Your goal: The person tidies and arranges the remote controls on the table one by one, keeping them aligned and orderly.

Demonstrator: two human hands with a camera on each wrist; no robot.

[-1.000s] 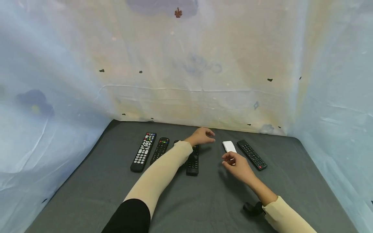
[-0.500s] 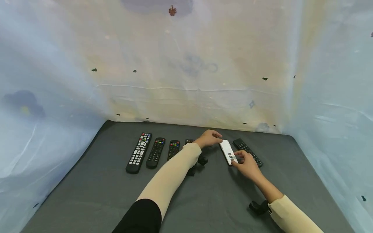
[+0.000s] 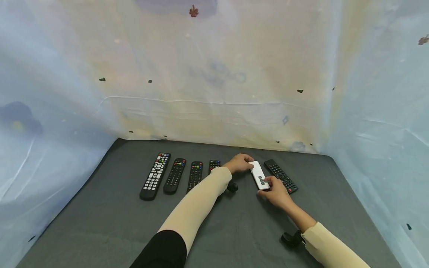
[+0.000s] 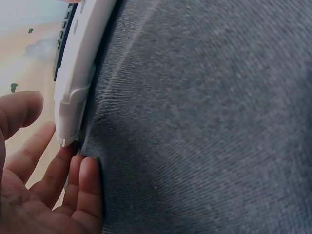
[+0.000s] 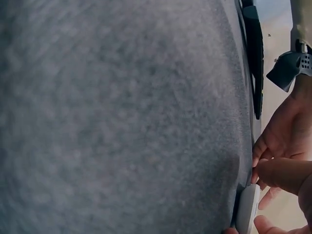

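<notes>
On the grey cloth lies a white remote control (image 3: pixel 257 172), slanted, with a few dark buttons. My left hand (image 3: pixel 238 163) is at its far end. In the left wrist view, curved fingertips (image 4: pixel 68 156) touch or almost touch that end, and the thumb stands apart. My right hand (image 3: pixel 275 191) is at the near end, index finger by the right edge and thumb just in front. The right wrist view has the thumb (image 5: pixel 280 173) beyond the end of the white remote (image 5: pixel 247 209); contact is hard to judge. Neither hand clearly grips it.
A black remote (image 3: pixel 280 175) lies just right of the white one. Leftwards lie a large black remote (image 3: pixel 155 176), a slimmer one (image 3: pixel 175 176), a third (image 3: pixel 194 176) and another (image 3: pixel 214 163) partly hidden by my left sleeve (image 3: pixel 197 201). A patterned curtain (image 3: pixel 214 111) encloses the back and sides.
My left hand has moved right to the white remote's far end. My right hand has drawn back from over the white remote to its near end, and its thumb has shifted left.
</notes>
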